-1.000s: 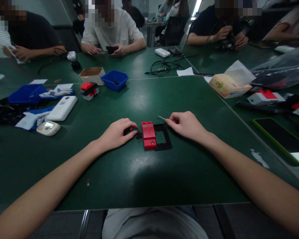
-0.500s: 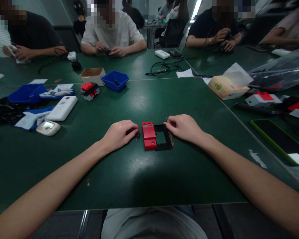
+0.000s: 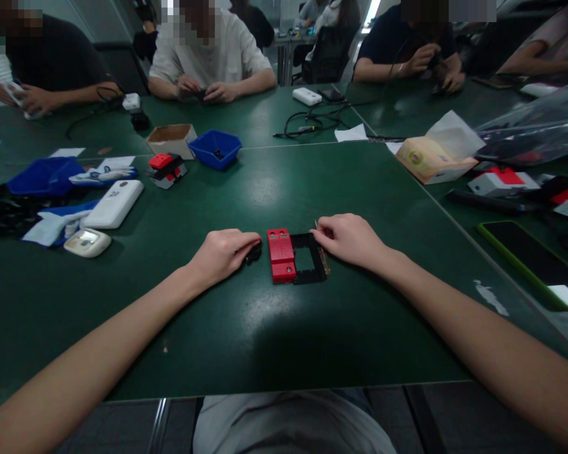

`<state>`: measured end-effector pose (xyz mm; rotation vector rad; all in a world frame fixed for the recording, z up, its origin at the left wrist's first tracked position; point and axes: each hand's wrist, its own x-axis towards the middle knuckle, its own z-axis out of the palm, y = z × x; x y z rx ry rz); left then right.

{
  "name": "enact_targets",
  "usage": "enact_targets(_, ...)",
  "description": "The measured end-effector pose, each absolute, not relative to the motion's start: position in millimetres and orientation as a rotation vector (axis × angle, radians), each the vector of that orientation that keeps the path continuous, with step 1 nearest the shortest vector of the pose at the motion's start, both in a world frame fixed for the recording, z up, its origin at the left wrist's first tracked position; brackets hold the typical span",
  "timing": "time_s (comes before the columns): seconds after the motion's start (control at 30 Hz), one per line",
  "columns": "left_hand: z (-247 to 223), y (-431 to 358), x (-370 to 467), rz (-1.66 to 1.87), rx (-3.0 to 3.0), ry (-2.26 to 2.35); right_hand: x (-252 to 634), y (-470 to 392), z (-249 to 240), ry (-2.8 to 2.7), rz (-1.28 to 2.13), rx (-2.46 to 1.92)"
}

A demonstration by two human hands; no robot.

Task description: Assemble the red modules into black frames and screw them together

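A red block (image 3: 281,255) lies on the green table (image 3: 265,328) against the left side of a black square frame (image 3: 318,274). To the left of the block, my left hand (image 3: 224,253) rests with thumb and fingers closed on a small dark piece (image 3: 253,254). My right hand (image 3: 350,238) is at the frame's upper right corner, its fingers pinched together; a thin tip shows above them, but what they hold is mostly hidden. Small brass-coloured pieces (image 3: 325,261) lie along the frame's right edge.
Blue tray (image 3: 218,150), cardboard box (image 3: 171,140) and red-grey device (image 3: 165,169) stand back left, near a white power bank (image 3: 114,204) and gloves. A tissue box (image 3: 433,157) and green-edged phone (image 3: 530,258) are right. Several people sit across the table.
My left thumb and fingers have closed around the small dark piece and shifted it slightly left. My right hand has stayed by the frame. The whole view has shifted a little.
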<state>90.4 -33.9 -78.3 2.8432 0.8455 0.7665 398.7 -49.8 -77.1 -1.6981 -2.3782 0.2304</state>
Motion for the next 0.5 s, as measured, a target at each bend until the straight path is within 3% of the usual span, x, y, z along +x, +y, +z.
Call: enact_targets(0.5, -63, -37, 94, 0.554, 2.663, 1.002, 399, -50, -74, -2.41, 0.235, -1.686)
